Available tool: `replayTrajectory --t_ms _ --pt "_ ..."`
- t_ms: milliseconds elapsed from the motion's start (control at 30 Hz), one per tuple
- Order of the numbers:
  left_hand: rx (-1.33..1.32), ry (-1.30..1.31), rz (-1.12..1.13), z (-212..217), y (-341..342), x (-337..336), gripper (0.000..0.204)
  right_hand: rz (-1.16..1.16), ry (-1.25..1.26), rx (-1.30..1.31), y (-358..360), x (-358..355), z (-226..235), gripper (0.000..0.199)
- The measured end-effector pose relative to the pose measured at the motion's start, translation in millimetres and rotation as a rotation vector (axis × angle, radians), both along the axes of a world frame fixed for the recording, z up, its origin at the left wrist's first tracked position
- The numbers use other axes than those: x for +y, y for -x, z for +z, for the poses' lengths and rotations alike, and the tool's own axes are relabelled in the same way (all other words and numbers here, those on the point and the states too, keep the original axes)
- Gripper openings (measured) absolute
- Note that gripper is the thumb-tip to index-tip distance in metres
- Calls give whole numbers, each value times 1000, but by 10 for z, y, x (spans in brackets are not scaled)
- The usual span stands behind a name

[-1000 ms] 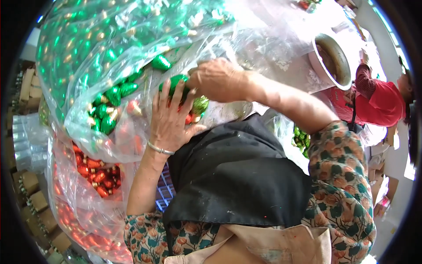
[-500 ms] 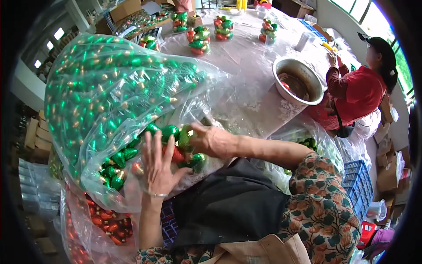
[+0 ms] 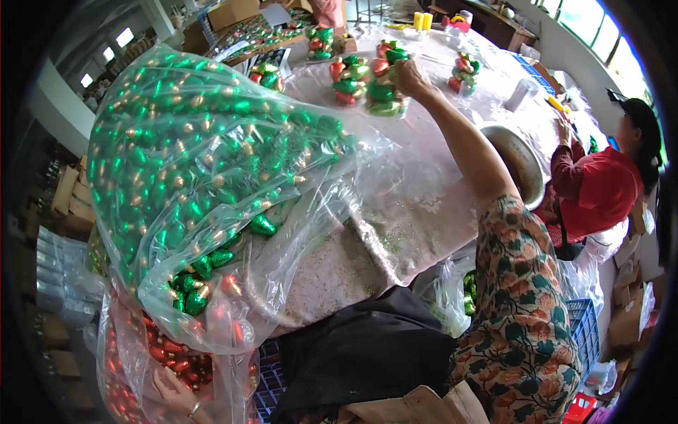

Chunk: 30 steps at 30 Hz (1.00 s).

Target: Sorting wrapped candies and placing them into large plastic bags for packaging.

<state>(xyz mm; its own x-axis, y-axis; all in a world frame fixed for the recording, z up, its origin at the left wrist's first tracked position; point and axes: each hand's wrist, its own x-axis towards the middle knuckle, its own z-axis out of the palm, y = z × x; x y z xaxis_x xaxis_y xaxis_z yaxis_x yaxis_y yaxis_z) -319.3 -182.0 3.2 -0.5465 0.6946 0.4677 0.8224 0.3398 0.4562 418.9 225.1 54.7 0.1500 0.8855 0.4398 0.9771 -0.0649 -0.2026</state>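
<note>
While outstretched, right hand (image 3: 409,74) clasped on foil-ornament bundle (image 3: 385,88); left hand (image 3: 173,392) against red-ornament bag (image 3: 134,360), grip unclear.

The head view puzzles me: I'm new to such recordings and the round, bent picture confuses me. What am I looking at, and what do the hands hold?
The picture comes from a wide fisheye camera worn on a person's head, looking down, so straight edges bend near the rim. No machine here: a person works with bare hands. The right hand reaches far across the table and has its grip on a small clear packet of green and red foil sweets. The left hand sits low, at a bag of red foil sweets. A big clear bag of green foil sweets lies on the table. A metal bowl and another person in red are at the right.
</note>
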Motion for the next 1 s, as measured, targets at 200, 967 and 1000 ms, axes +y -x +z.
replayTrajectory --t_ms 200,967,1000 --pt "178 74 -18 -408 578 -347 32 -172 56 237 -197 680 -890 29" --pt "687 1104 235 -1218 1039 -174 62 636 404 -374 200 -198 -2 21" --pt "680 1209 280 -1228 1011 -167 57 482 428 -125 369 -735 -12 28"
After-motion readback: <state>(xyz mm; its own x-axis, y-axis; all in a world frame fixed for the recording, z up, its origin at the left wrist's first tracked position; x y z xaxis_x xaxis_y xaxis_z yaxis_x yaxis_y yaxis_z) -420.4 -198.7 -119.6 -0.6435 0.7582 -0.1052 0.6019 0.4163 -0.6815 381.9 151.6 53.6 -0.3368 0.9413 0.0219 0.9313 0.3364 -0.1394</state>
